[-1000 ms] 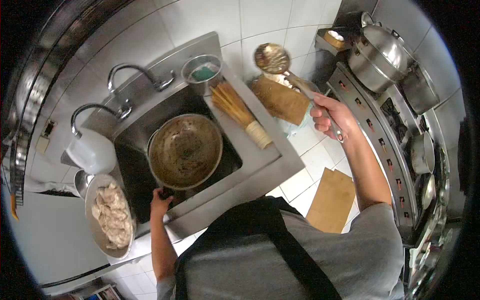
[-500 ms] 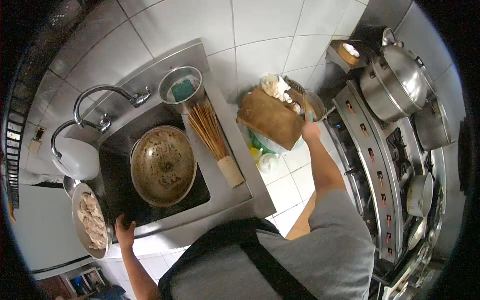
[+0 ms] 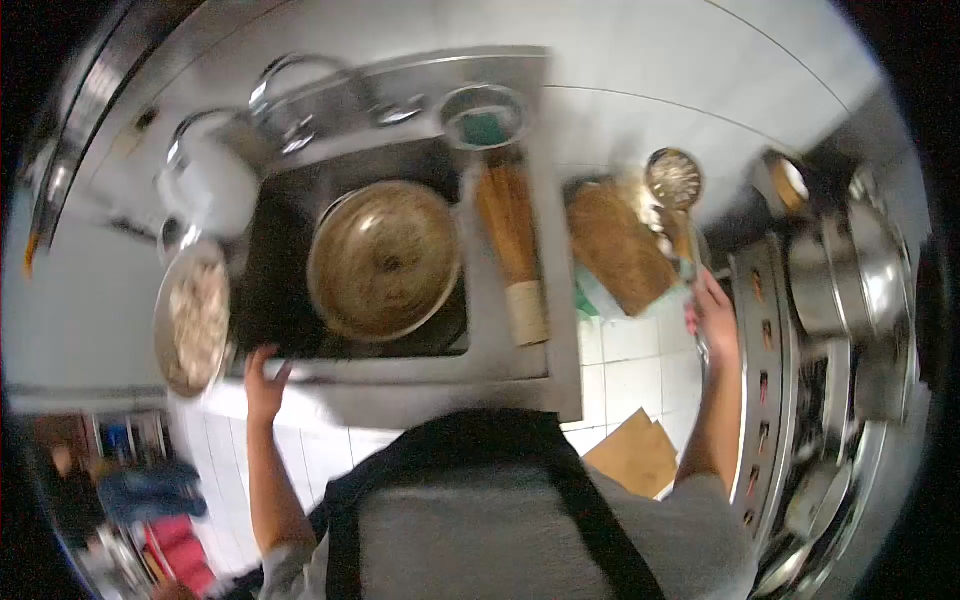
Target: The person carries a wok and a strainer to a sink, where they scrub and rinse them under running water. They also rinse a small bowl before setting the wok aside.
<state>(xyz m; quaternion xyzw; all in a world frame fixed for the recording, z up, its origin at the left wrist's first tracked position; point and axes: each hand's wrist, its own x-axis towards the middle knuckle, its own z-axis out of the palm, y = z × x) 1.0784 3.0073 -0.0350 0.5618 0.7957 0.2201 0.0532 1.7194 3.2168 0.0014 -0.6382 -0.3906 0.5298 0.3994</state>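
My right hand (image 3: 712,312) is closed around the handle of a round perforated skimmer (image 3: 674,178), greenish where it meets the fingers. The skimmer's head is above the far side of a waste bin, beside a brown cardboard piece (image 3: 618,245) lying over it. My left hand (image 3: 265,385) is at the sink's front edge with thumb and fingers apart, holding nothing. Just left of it stands an oval-looking pan of pale meat pieces (image 3: 197,315); contact with its rim cannot be made out. A large stained wok (image 3: 385,262) lies in the sink.
A bamboo brush (image 3: 512,250) lies on the sink's right ledge, below a metal bowl (image 3: 483,115) with a green scrubber. To the right stands a stove (image 3: 765,390) with large steel pots (image 3: 860,265). Cardboard (image 3: 632,455) lies on the floor. People are at lower left.
The skimmer has come up out of the bin area, its head now fully showing. My right hand has drawn back to the right. The whole view has turned and blurred; my left hand stays open.
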